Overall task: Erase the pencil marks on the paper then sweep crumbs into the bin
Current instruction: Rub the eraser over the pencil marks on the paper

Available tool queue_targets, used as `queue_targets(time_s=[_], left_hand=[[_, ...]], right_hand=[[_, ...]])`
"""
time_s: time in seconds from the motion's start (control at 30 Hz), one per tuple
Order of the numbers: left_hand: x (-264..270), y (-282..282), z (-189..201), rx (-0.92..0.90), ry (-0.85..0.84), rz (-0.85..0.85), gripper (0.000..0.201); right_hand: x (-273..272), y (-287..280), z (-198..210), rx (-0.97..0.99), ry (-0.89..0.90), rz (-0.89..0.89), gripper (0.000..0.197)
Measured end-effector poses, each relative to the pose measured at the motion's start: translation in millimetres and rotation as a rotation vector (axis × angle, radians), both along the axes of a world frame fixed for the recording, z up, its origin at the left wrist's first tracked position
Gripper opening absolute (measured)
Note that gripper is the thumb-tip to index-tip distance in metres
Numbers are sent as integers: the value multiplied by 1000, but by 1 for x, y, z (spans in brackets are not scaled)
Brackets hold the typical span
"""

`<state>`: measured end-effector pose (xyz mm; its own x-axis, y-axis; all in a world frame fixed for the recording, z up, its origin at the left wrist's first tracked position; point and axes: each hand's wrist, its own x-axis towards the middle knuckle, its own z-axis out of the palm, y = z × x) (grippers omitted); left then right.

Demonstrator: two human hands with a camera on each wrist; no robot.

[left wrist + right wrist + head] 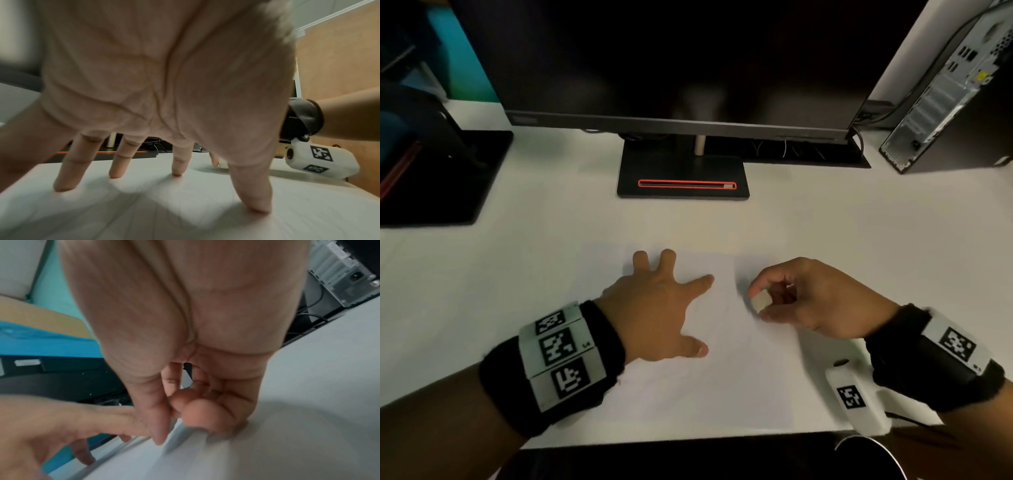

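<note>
The sheet of paper (722, 370) lies flat on the white desk (859, 246), close to the near edge, with only faint pencil lines showing near its middle. A small pale eraser (761, 302) is over the paper's right part, pinched between the thumb and fingertips of the right hand (815, 301), whose other fingers curl inward. Whether the eraser touches the sheet I cannot tell. To its left the left hand (654, 315) is spread wide, fingers straight, tips pressing the paper down. Both wrists wear black bands with coded white tags. Farther back stands a dark monitor (671, 61) on a black base (683, 178), and a computer tower (955, 89) sits at the far right.
</note>
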<state>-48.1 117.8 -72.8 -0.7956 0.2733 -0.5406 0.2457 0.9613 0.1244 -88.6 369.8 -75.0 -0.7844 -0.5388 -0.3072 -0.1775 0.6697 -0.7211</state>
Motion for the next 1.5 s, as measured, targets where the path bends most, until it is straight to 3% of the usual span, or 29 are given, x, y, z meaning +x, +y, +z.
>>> queue_targets(time_s=[0.2,0.33,0.53,0.77,0.93,1.07,1.23,1.33,1.5], left_hand=[[-1,9,3,-42,-27,10,97],[-6,22,11,-26,-45,-27,84],[-7,28,2,-42,2,-46,107],[-10,28,0,-89,25,-66,114],[-13,29,-3,-81,36,-57,117],[-13,30,-4,-97,34,-71,118],[-14,30,-7,-93,47,-65,118],[-13,29,-10,-98,71,-77,118],[-13,29,-8,-95,73,-69,117]], right_hand=[[2,-16,4,210,247,147,37],[-2,-20,2,220,299,215,22],[-8,-17,3,242,296,194,4],[-24,-21,-3,318,362,86,37],[-14,-33,-1,332,366,234,36],[-35,-26,1,382,390,107,42],[-26,-35,-5,374,336,174,45],[-38,-28,-3,399,336,58,45],[-29,-36,-7,390,335,130,47]])
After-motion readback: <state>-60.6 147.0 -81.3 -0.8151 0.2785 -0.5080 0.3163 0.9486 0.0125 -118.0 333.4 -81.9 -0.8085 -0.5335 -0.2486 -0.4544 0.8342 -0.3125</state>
